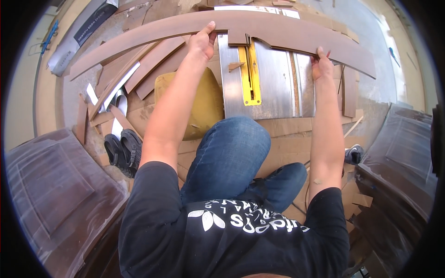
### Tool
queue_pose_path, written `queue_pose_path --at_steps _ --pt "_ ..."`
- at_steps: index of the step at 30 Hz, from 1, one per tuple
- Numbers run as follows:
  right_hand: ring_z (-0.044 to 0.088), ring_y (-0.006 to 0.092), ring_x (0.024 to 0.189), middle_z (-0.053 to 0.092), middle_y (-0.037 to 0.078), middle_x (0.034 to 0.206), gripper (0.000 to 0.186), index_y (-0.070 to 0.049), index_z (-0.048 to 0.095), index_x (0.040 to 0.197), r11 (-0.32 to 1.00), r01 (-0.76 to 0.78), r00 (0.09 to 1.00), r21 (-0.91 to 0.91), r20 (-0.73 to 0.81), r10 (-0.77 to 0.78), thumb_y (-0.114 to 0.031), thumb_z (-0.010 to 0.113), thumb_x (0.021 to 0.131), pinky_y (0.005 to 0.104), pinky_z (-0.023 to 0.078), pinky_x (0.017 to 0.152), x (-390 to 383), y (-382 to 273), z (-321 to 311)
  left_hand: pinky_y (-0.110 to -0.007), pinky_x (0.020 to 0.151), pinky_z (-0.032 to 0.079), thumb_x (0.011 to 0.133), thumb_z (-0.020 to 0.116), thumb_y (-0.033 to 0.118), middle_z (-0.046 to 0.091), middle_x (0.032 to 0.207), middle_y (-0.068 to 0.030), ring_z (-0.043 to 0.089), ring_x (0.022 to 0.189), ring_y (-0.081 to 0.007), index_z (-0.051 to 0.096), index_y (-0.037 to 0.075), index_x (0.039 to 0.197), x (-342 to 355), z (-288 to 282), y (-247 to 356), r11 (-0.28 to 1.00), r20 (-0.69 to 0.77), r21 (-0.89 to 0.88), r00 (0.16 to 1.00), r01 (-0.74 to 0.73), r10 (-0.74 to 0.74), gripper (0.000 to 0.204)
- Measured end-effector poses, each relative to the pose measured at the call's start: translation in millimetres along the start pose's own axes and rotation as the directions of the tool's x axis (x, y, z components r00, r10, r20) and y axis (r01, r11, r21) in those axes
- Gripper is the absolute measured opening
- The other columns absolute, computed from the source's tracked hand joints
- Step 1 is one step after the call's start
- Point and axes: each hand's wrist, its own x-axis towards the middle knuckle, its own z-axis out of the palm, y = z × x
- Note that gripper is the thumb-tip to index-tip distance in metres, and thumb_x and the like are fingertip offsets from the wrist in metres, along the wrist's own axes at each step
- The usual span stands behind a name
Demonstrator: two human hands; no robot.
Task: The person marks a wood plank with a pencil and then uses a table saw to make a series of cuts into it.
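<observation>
A long brown floorboard (306,31) spans the far side across a metal table saw (273,88). Notches are cut into its near edge, with some dark marks by the gap in the middle. My left hand (202,42) grips that edge left of the saw, thumb on top. On the right, my right hand (322,67) is closed on the same edge, and a thin reddish stick pokes out beside its fingers. Between my hands lies the saw's yellow throat plate (252,88), partly covered by the board at its far end. A small wooden offcut (235,66) rests beside the plate.
A mustard-yellow seat or pad (197,104) stands left of the saw. Loose boards (155,65) and black shoes (123,150) lie farther left. Film-wrapped brown panels (51,180) flank me on both sides. Cardboard (292,143) covers the floor, and a long box (95,23) lies far left.
</observation>
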Motion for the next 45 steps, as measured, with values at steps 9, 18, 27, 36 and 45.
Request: queue_pose_path --at_steps 9,18,27,36,45 --pt "0.065 0.0220 0.096 0.067 0.008 0.108 0.027 -0.004 0.060 0.121 1.000 -0.005 1.000 0.008 0.025 0.005 -0.013 0.072 0.098 0.0399 0.054 0.081 -10.4 5.3 -25.4 -0.033 0.098 0.058 0.091 0.076 0.001 0.065 0.118 -0.0112 0.065 0.108 -0.0238 0.058 0.001 0.123 -20.0 -11.8 -3.8 0.999 -0.001 -0.021 0.999 0.044 -0.044 0.037" --pt "0.066 0.0219 0.096 0.068 0.008 0.109 0.029 -0.004 0.060 0.119 0.999 -0.030 0.985 -0.024 0.170 0.034 -0.009 0.075 0.095 0.0376 0.054 0.081 -12.6 5.2 -30.7 -0.035 0.102 0.056 0.091 0.076 0.001 0.065 0.119 -0.0107 0.064 0.109 -0.0232 0.057 0.002 0.125 -22.3 -17.6 -5.8 0.999 0.012 0.007 0.999 0.034 -0.035 0.039" --pt "0.066 0.0235 0.099 0.069 0.009 0.109 0.028 -0.002 0.062 0.116 0.999 -0.003 0.999 0.045 0.051 0.000 -0.007 0.077 0.093 0.0382 0.055 0.086 11.0 0.9 -1.9 -0.032 0.100 0.057 0.092 0.075 0.001 0.067 0.115 -0.0084 0.066 0.105 -0.0216 0.059 0.003 0.123 0.9 -3.8 -4.5 1.000 -0.011 0.006 1.000 0.008 -0.008 0.034" --pt "0.067 0.0235 0.101 0.070 0.010 0.109 0.025 -0.001 0.063 0.114 0.998 0.002 0.998 0.057 0.056 -0.005 -0.006 0.076 0.093 0.0406 0.055 0.089 -9.6 5.8 -23.2 -0.032 0.089 0.062 0.088 0.078 -0.002 0.068 0.115 -0.0101 0.069 0.101 -0.0226 0.061 0.003 0.121 -24.6 -18.0 -7.0 0.998 -0.014 -0.026 0.999 0.049 -0.050 0.037" --pt "0.066 0.0222 0.102 0.069 0.009 0.111 0.026 -0.002 0.062 0.117 0.999 -0.011 0.997 0.041 0.080 0.008 -0.007 0.075 0.095 0.0397 0.054 0.090 -19.7 11.2 -41.3 -0.034 0.099 0.057 0.091 0.077 0.002 0.067 0.117 -0.0100 0.066 0.108 -0.0223 0.060 0.001 0.123 -50.7 -20.9 -6.5 0.999 -0.030 -0.001 0.998 0.050 -0.050 0.037"
